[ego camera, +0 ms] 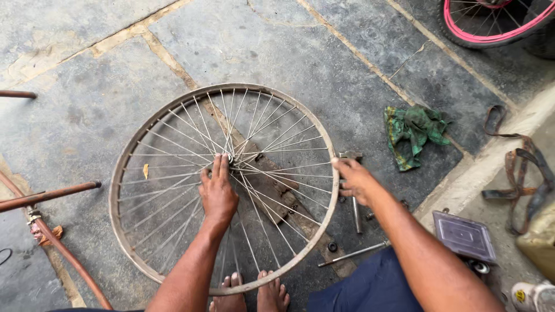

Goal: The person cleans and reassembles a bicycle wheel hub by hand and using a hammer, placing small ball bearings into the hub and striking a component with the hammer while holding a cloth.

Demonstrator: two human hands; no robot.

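While the bare spoked bicycle wheel (224, 188) lies flat on the stone floor (75, 115), the left hand (217, 193) rests on its spokes with fingertips at the hub (229, 157); its grip is loose, fingers together and laid flat, not clamped on anything. The right hand (354, 179) sits at the rim's right edge, its fingers curled over the rim; whether the grip truly pinches the rim or only touches it cannot be told. Just beyond that hand a hammer (354, 190) lies on the floor, head near the rim, handle pointing toward the person. A thin metal rod (354, 253) and a small dark nut (332, 247) lie near the rim's lower right edge. Two bare feet (251, 293) press against the rim's near edge. Left of the wheel, rusty frame tubes (49, 195) come close to the rim, leaving little room there. Open floor stretches beyond the wheel's far edge. A green rag (415, 133) lies well apart on the right, a grey plastic box (464, 236) nearer the person, and a pink-rimmed wheel (491, 26) at the top corner.
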